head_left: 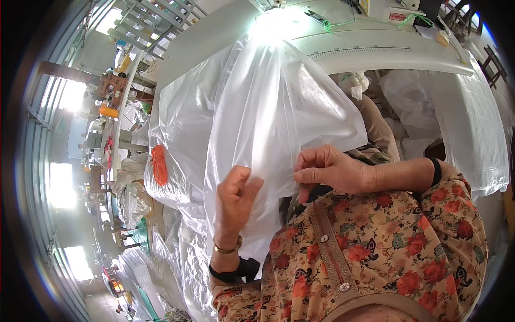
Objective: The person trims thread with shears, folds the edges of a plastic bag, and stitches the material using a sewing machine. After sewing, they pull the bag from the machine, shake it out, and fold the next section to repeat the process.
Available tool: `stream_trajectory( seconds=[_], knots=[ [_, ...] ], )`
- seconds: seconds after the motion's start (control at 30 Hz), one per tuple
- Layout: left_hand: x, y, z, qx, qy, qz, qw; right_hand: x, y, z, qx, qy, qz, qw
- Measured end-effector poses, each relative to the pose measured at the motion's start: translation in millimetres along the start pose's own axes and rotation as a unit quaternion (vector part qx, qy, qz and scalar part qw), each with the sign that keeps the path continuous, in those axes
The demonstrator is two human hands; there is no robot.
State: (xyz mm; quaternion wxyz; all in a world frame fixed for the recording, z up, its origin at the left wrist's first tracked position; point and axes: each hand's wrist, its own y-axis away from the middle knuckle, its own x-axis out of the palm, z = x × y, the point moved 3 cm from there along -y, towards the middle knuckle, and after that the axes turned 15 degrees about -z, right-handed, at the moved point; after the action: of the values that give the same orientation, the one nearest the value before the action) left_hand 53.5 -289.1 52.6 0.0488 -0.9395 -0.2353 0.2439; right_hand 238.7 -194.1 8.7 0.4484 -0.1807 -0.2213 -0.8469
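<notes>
A large translucent white plastic sheet [257, 123] hangs in gathered folds from the bright lamp area at the table's far edge down towards my body. My left hand [234, 201] is over the lower part of the sheet, fingers curled and thumb against them, closed on the thin material. To its right, my right hand [327, 169] pinches the sheet near its edge between thumb and curled fingers. The two hands are a short way apart, with a stretch of sheet between them. Glare hides where the sheet meets the machine.
A pale machine table [375, 48] with a printed ruler scale spans the far side. Green-handled thread snips [317, 20] lie near the lamp. An orange-red bundle [159, 165] rests on plastic at the left. More white sheeting [475, 129] drapes over the right side.
</notes>
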Motion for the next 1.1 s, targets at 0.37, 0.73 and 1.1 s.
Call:
stream_trajectory(
  seconds=[0.37,0.73,1.1],
  knots=[
    [29.3,21.3,17.4,0.001,-0.036,-0.014,0.999,-2.7,2.1,-32.0,0.035,0.053,-0.163,0.985],
    [45.2,30.7,8.3,0.076,-0.099,0.058,0.990,16.1,4.8,3.0,-0.332,0.573,-0.016,0.749],
    [49.4,37.9,33.3,-0.193,0.198,0.024,0.961,27.1,5.3,-4.5,-0.410,0.651,0.076,0.634]
  ],
)
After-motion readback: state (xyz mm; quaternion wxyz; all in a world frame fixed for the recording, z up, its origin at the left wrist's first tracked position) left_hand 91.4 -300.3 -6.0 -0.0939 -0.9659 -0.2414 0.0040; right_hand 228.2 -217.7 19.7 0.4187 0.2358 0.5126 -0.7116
